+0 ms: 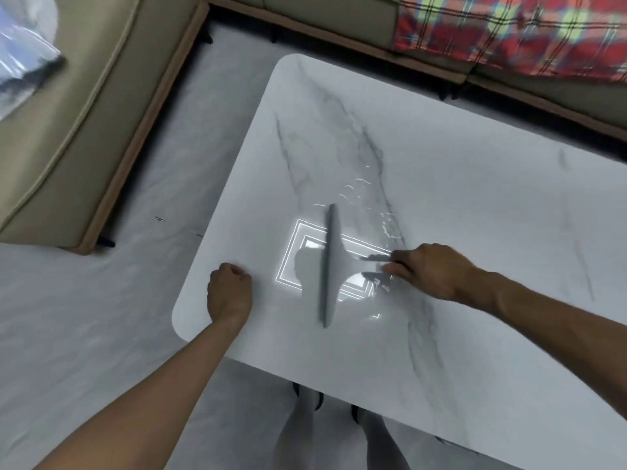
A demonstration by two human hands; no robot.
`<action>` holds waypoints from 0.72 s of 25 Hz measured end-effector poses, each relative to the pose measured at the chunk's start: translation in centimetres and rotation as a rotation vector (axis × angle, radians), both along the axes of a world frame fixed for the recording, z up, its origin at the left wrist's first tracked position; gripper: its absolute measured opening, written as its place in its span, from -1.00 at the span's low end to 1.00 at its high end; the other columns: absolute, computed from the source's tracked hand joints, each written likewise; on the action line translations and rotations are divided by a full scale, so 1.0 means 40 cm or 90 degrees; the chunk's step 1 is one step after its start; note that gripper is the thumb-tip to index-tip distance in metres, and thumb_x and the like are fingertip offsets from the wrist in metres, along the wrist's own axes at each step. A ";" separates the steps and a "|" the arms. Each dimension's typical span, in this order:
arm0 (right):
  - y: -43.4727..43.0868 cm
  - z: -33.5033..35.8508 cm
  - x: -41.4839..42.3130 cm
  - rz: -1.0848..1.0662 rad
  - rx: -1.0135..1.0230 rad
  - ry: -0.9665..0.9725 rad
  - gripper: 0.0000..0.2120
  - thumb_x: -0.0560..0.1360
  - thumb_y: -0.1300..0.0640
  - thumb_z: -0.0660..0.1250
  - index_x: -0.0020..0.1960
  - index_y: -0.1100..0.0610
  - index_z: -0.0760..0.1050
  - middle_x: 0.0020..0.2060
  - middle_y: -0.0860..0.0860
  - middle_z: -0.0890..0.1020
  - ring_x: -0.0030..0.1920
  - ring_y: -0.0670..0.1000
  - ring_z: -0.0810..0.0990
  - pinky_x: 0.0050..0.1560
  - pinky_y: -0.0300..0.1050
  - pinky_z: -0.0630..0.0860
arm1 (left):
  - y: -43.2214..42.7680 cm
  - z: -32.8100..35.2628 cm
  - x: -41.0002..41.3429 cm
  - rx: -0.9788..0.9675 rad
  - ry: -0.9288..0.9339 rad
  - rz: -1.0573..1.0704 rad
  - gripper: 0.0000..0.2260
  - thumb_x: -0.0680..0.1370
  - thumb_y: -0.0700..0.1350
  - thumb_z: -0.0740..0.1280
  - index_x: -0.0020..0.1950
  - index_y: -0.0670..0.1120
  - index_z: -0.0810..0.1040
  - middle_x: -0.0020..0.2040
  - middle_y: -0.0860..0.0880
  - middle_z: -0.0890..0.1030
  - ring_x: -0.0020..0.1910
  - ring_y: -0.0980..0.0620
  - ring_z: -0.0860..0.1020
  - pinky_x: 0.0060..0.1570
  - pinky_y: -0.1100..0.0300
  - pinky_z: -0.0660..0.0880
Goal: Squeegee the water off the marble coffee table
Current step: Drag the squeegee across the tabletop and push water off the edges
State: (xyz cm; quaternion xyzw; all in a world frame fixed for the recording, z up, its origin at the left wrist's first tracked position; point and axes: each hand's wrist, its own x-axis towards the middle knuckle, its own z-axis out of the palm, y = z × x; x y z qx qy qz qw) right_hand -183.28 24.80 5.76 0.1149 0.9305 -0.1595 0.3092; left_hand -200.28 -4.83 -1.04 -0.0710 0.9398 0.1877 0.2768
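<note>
The left forearm [135,401] leads to the left hand [229,293], a fist closed on nothing, resting on the marble coffee table [475,198] at 9 o'clock from the squeegee [329,266]. The right hand [427,269], at 3 o'clock, grips the handle with curled fingers, and the blade lies mid-table running 12 to 6. This looks like mid-stroke: water [369,195] beads at 1 o'clock, so the next pass requires even blade pressure through to the table edge.

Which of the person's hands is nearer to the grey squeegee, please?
Right. The right hand grips the handle of the squeegee, on the blade's right side. The left hand rests as a fist on the marble coffee table, apart, left of the blade.
</note>
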 end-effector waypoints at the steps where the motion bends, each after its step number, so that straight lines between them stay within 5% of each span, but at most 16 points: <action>1: -0.064 -0.013 -0.063 0.057 -0.029 0.012 -0.54 0.59 -0.29 -0.07 0.23 -0.11 0.46 -0.03 0.06 0.66 0.02 0.18 0.61 -0.05 -0.03 0.46 | -0.027 0.004 -0.018 0.017 0.011 0.029 -0.84 0.55 -0.18 0.17 -0.03 -0.19 0.52 -0.06 -0.13 0.56 -0.09 -0.13 0.56 -0.16 0.07 0.49; 7: -0.390 -0.111 -0.356 0.281 -0.102 0.024 -0.54 0.64 -0.19 -0.03 0.23 0.06 0.47 0.05 0.16 0.62 0.13 0.21 0.55 0.09 0.01 0.41 | -0.163 0.021 -0.097 0.037 0.094 0.110 -0.73 0.59 -0.11 0.19 -0.16 -0.22 0.57 -0.16 -0.11 0.58 -0.14 -0.11 0.54 -0.16 0.14 0.44; 13: -0.294 -0.158 -0.422 0.161 -0.105 0.052 -0.57 0.64 -0.19 -0.02 0.17 0.05 0.49 0.04 0.17 0.60 0.09 0.22 0.56 -0.03 -0.03 0.34 | -0.108 0.002 -0.109 0.054 0.091 0.150 -0.56 0.63 -0.01 0.16 -0.28 -0.32 0.51 -0.33 -0.12 0.54 -0.32 -0.09 0.49 -0.23 0.14 0.41; 18: 0.007 -0.147 -0.291 -0.001 -0.044 0.050 -0.56 0.63 -0.21 -0.03 0.10 0.03 0.51 -0.03 0.13 0.63 -0.01 0.23 0.58 -0.08 -0.03 0.37 | 0.075 -0.005 -0.056 0.090 0.095 -0.011 -0.83 0.54 -0.26 0.24 0.06 -0.17 0.58 0.05 -0.07 0.60 0.03 -0.04 0.54 0.07 0.19 0.40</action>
